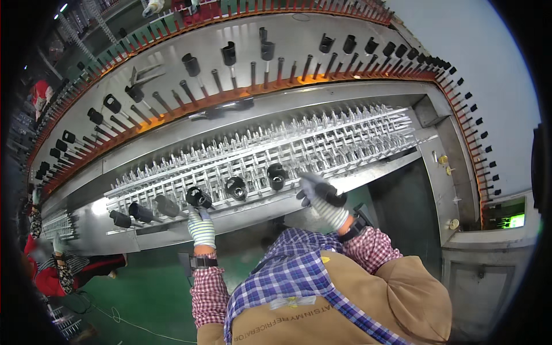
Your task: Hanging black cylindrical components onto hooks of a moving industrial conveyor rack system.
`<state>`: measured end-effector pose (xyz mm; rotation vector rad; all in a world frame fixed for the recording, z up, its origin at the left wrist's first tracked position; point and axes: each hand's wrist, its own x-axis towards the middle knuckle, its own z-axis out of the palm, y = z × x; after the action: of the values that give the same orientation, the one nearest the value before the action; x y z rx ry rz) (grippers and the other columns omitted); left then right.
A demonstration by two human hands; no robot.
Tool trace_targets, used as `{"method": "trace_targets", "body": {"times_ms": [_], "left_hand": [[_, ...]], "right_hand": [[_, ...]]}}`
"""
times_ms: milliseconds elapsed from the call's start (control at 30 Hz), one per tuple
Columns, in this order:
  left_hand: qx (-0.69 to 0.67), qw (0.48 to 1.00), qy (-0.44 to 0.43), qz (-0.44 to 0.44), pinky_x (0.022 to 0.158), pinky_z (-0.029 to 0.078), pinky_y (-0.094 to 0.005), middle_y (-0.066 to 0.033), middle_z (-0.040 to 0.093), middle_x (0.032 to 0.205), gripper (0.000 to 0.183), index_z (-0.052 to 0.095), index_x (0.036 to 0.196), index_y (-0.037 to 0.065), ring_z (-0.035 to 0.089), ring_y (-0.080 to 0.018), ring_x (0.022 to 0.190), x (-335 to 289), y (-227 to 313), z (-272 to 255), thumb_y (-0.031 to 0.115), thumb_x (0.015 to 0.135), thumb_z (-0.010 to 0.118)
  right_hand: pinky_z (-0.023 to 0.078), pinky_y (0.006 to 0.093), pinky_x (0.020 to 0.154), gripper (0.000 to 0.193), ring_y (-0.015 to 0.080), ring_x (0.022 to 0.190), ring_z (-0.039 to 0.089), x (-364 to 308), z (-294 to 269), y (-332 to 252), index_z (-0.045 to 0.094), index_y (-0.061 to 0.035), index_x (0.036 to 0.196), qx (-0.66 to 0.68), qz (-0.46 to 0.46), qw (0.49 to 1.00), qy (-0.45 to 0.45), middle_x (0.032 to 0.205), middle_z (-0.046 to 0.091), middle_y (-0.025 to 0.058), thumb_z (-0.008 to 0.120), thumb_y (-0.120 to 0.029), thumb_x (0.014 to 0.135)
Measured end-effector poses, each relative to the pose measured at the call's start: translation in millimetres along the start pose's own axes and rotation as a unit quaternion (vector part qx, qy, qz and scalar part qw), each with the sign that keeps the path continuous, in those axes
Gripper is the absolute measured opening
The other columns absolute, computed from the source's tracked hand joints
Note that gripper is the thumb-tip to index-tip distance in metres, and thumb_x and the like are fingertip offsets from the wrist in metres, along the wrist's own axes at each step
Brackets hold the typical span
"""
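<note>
My left hand [201,229], in a striped glove with a pale coated palm, has its fingers closed at the lower side of a black open-ended cup [198,197] on the near edge of a metal rack [253,152]. My right hand [322,202], gloved too and smeared by motion, is at the rack's near edge farther right. Its fingers curl around another black cup-like part [332,194]. Between my hands, a black cup [236,187] and a taller black cup [276,176] sit on the rack. More black parts [141,211] lie left of my left hand.
Beyond the rack, an orange conveyor rail [241,92] carries upright rods, some topped with black cups [229,53], and curves down the right side. A steel bench [109,238] surrounds the rack. Another person [63,267] works at far left. A lit green screen [513,221] stands right.
</note>
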<state>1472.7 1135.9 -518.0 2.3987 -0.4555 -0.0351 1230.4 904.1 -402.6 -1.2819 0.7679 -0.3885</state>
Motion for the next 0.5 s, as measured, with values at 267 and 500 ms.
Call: {"method": "trace_targets", "body": {"times_ms": [267,500], "left_hand": [[-0.036,0.999,-0.011,-0.019,0.075,0.039,-0.0423,-0.0255,0.052,0.094,0.04,0.037,0.115,-0.003,0.049,-0.0388,0.084,2,2,9,0.017,0.081,0.043],[-0.236,0.964,-0.008,-0.121,0.047,0.044,-0.0263,-0.0089,0.046,0.095,0.031,0.041,0.106,-0.001,0.049,-0.0155,0.067,-7,-14,13,0.02,0.084,0.043]], "right_hand": [[0.044,0.0257,0.045,0.053,0.0177,0.05,0.056,47,-27,34,0.044,-0.0019,0.11,-0.294,0.091,0.951,-0.013,0.066,0.059,0.0124,0.045,-0.046,0.08],[0.046,0.0242,0.051,0.032,0.0139,0.058,0.056,54,-97,-30,0.053,0.0008,0.096,-0.196,-0.023,0.935,-0.294,0.083,0.059,0.0063,0.051,-0.028,0.082]]}}
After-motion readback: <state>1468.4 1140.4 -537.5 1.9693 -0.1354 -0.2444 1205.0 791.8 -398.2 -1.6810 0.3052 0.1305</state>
